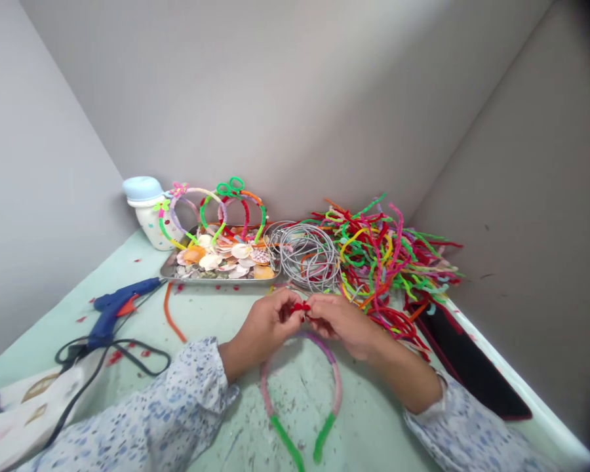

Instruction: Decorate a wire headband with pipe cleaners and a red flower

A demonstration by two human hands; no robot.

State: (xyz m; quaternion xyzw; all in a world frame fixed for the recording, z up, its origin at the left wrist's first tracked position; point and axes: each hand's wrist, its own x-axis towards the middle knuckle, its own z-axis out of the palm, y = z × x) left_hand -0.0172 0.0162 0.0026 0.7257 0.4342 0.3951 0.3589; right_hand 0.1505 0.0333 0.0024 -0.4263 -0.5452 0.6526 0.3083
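Observation:
Fingertips of my left hand and my right hand pinch a small piece of red pipe cleaner between them. It looks bent into a little shape, partly covered by the fingers. Just below the hands, a headband wrapped in purple, pink and green fuzzy pipe cleaner lies on the table with its ends toward me. The top of its arch passes close under my hands.
Behind stand a metal tray of seashells with wrapped headbands, bare wire hoops, a heap of pipe cleaners and a white jar. A blue glue gun with its cord lies left; a black case lies right.

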